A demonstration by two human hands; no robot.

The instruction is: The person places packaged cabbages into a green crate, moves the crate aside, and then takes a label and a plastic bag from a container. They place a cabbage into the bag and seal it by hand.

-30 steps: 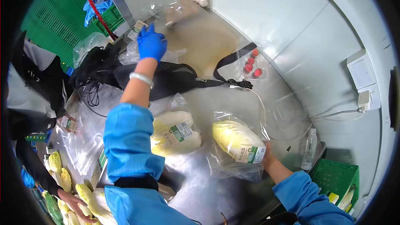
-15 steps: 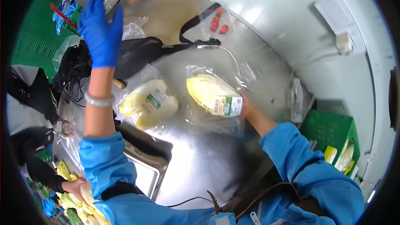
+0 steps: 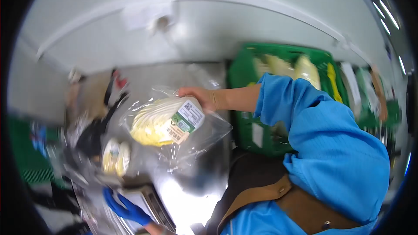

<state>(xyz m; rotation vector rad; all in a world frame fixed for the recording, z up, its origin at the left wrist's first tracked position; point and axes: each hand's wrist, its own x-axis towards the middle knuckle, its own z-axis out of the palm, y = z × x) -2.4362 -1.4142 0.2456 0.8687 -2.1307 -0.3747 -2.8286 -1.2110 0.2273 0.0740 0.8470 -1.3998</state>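
Note:
My bare right hand [image 3: 199,98] grips a bagged napa cabbage [image 3: 153,122] at its stem end. A printed label [image 3: 186,117] is stuck on the bag, and loose clear plastic trails below it. My left hand [image 3: 126,209], in a blue glove, is over a metal-framed device [image 3: 150,204] at the lower left, fingers stretched apart and holding nothing. Another bagged pack of cabbage [image 3: 116,157] lies on the metal table [image 3: 174,191], left of the held one and beyond my left hand.
On the right stands a green crate [image 3: 244,67] with bagged cabbages [image 3: 307,69] in it. A black bag [image 3: 91,137] and clear plastic lie at the table's left. A pale wall [image 3: 209,30] runs behind the table.
My view has swung right, bringing the green crate close. The right hand has lifted the napa cabbage toward the crate side. My left hand has come down from high up to the lower left.

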